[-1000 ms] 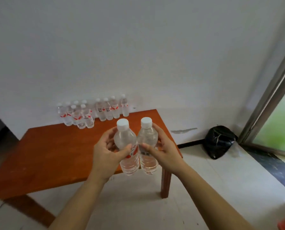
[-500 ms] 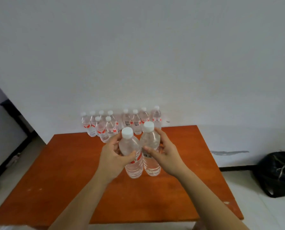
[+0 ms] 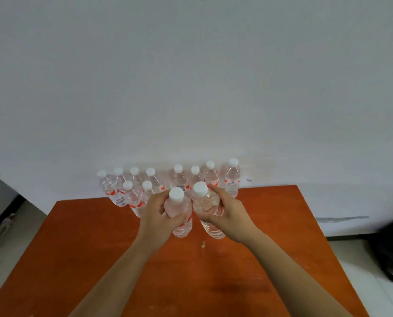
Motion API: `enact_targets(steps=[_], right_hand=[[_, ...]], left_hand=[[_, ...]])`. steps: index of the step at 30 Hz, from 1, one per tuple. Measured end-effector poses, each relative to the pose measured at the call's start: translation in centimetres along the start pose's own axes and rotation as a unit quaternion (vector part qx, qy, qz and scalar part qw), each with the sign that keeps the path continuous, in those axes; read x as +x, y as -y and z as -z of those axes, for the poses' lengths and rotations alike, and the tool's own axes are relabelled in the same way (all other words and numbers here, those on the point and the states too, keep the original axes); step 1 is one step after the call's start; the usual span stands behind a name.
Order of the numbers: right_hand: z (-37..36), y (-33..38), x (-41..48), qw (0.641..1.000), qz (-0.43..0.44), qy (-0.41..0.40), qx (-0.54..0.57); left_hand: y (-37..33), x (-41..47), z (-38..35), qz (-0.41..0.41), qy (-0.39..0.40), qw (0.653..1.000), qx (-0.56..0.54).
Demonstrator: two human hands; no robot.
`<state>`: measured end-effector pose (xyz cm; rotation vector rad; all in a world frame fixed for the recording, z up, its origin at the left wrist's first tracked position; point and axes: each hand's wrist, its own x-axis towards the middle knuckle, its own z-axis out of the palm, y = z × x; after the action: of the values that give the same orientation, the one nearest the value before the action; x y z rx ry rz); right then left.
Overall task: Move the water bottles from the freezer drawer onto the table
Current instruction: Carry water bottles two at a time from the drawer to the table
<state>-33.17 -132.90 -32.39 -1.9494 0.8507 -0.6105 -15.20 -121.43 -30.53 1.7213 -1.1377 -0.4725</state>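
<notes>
The grip of the left hand (image 3: pixel 157 216) curls round the left bottle (image 3: pixel 182 227) and that of the right hand (image 3: pixel 228 213) round the right bottle (image 3: pixel 207 203), both upright, side by side, low over the surface (image 3: pixel 278 225) in front of the standing rows (image 3: pixel 179 177), so lowering them straight down, bases flat, before releasing looks wisest.

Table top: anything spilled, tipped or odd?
Only a small pale speck on the table, just nearside of the two held bottles. The rear bottles all stand, caps on; no spill visible.
</notes>
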Motion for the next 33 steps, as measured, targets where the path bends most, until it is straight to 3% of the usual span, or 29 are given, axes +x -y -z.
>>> enact_targets(steps=[9, 18, 30, 33], right_hand=[[-5.5, -4.8, 8.0, 0.987, -0.106, -0.026, -0.116], [-9.5, -7.5, 12.3, 0.973, -0.165, -0.023, -0.161], [-10.3, -8.5, 13.8, 0.979, -0.153, -0.028, -0.133], [-9.2, -7.1, 13.1, 0.985, -0.117, -0.050, -0.119]], left_hand=[[9.5, 8.6, 0.0, 0.025, 0.088, 0.992, 0.088], [13.2, 13.1, -0.8, 0.021, 0.141, 0.973, 0.182], [14.1, 14.5, -1.7, 0.073, 0.146, 0.977, 0.140], [12.6, 14.1, -1.0, 0.067, 0.145, 0.980, 0.116]])
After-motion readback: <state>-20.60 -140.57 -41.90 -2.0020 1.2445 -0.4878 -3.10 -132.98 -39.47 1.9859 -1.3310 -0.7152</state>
